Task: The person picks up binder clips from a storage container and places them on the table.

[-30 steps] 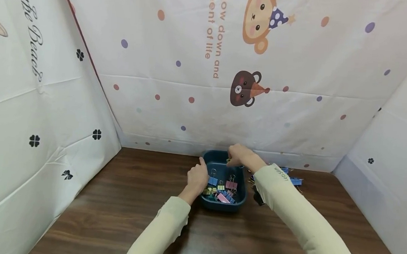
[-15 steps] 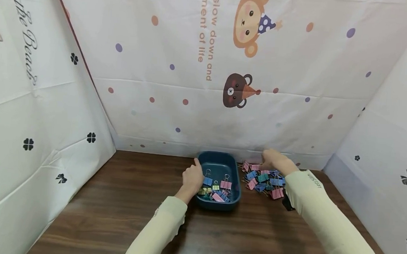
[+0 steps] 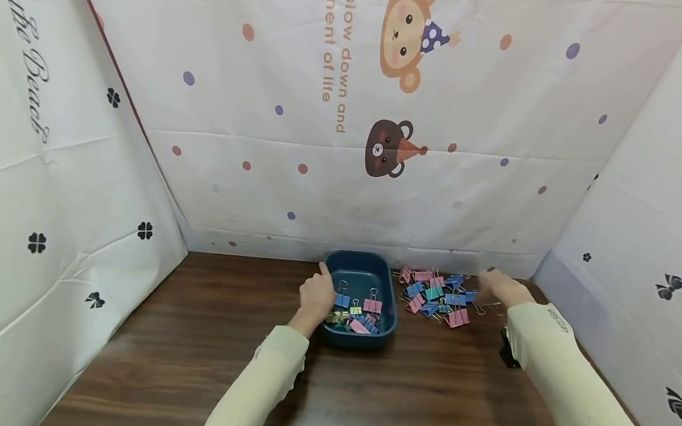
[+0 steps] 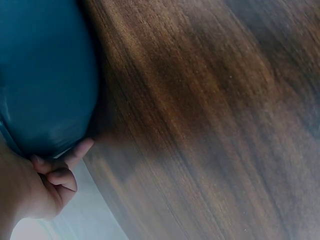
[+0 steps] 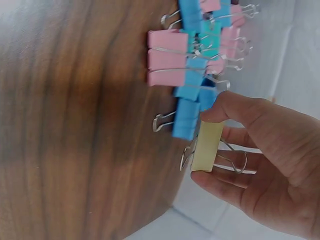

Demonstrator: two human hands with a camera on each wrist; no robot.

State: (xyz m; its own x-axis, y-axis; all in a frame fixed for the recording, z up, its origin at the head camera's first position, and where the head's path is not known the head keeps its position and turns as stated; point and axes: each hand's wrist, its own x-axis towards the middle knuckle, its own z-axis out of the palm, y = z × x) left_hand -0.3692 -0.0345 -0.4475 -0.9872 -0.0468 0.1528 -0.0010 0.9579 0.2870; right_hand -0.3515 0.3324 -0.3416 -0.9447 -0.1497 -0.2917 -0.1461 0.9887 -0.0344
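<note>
A dark blue plastic bin [image 3: 360,282] stands near the back of the table with several coloured binder clips [image 3: 359,323] at its near end. My left hand [image 3: 316,297] grips the bin's left rim; in the left wrist view its fingers [image 4: 62,180] lie against the outer wall. To the right of the bin, my right hand [image 3: 503,289] is slightly blurred beside a pile of clips [image 3: 433,292]. The right wrist view shows it pinching a yellow binder clip [image 5: 207,146] between thumb and fingers, just past the blue and pink clips.
A brown wooden table [image 3: 201,348] carries everything. A white printed cloth [image 3: 247,200] hangs behind it, and similar cloths stand at both sides. A black object [image 3: 509,350] shows by the right wrist.
My right hand has moved from above the bin, across the pile, to its right side and now holds a yellow clip. My left hand stays on the bin rim; the head view has shifted slightly.
</note>
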